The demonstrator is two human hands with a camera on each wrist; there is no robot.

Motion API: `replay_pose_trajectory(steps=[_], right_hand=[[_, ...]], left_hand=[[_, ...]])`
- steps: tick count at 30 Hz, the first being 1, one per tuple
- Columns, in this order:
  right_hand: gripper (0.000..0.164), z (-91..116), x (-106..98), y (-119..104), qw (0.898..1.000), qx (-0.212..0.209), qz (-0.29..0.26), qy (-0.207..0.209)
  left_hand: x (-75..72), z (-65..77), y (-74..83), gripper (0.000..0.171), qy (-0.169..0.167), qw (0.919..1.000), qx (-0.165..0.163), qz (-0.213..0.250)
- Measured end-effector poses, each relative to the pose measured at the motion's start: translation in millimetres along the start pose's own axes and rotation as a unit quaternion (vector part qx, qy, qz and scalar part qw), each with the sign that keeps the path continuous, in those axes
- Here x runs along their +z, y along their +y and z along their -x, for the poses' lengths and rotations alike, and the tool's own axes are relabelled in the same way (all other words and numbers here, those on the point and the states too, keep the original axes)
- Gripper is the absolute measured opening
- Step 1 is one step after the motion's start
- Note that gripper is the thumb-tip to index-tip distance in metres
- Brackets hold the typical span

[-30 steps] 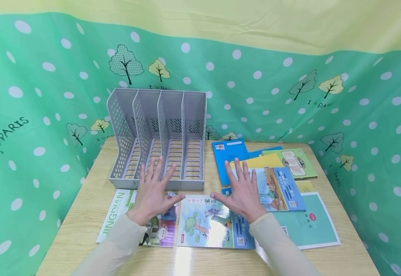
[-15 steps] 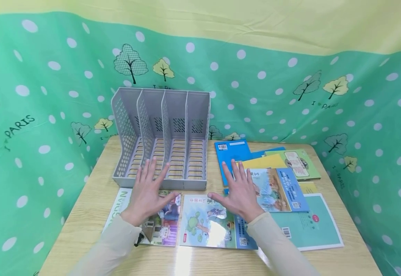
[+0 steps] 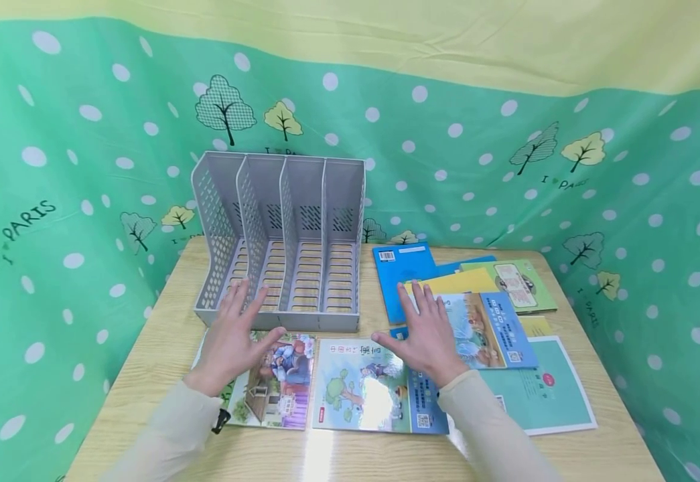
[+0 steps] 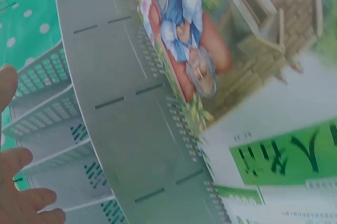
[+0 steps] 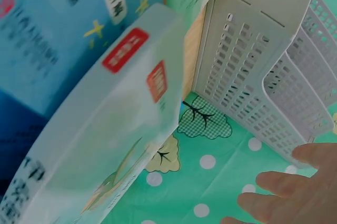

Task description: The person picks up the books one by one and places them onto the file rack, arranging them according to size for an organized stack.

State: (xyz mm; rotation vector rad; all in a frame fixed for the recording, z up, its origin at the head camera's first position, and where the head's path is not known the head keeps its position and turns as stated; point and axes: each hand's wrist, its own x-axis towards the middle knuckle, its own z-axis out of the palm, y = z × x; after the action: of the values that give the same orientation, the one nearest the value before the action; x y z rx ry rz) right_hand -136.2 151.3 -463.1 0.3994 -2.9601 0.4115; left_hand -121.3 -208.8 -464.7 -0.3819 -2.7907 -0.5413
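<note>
In the head view my left hand (image 3: 229, 345) has its fingers spread above an illustrated magazine (image 3: 286, 381) with a cottage on its cover, hiding the left part of it. My right hand (image 3: 425, 338), fingers also spread, is over the meeting point of a light-blue storybook (image 3: 356, 395) and another blue-edged storybook (image 3: 476, 328). Both hands hold nothing. The left wrist view catches several left fingers (image 4: 31, 197) beside the grey file rack (image 4: 126, 76); in the right wrist view the right fingers (image 5: 284, 187) show at the lower right.
The grey rack (image 3: 280, 321), its upright compartments facing forward, stands at the back left of the wooden table (image 3: 253, 462). Around the right side lie a blue book (image 3: 392, 274), a green book (image 3: 536, 288), a yellow one (image 3: 464, 281) and a teal booklet (image 3: 548, 395). A patterned curtain (image 3: 446, 167) surrounds the table.
My left hand has moved left, uncovering more of the cottage magazine. The right hand stays over the storybooks with only a slight shift. The books and rack keep their places.
</note>
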Motion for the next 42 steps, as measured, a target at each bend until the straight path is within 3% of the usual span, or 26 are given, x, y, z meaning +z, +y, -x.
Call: replay_pose_trajectory(steps=[16, 24, 34, 42], right_hand=[[0.09, 15.0, -12.0, 38.5, 0.999, 0.039, -0.009, -0.013], [0.083, 28.7, -9.0, 60.3, 0.999, 0.027, 0.017, -0.033], [0.082, 43.2, -12.7, 78.9, 0.998, -0.011, 0.024, -0.061], [0.088, 50.0, -16.5, 81.4, 0.994, -0.007, 0.03, -0.108]], left_hand=[[-17.4, 6.0, -34.3, 0.077, 0.039, 0.9987, -0.018, 0.03], [-21.6, 11.0, -50.4, 0.075, 0.042, 0.9966, -0.05, 0.049], [-22.8, 7.5, -64.0, 0.073, 0.061, 0.9942, -0.059, 0.066], [-20.4, 5.5, -75.8, 0.079, 0.049, 0.9874, -0.108, 0.105]])
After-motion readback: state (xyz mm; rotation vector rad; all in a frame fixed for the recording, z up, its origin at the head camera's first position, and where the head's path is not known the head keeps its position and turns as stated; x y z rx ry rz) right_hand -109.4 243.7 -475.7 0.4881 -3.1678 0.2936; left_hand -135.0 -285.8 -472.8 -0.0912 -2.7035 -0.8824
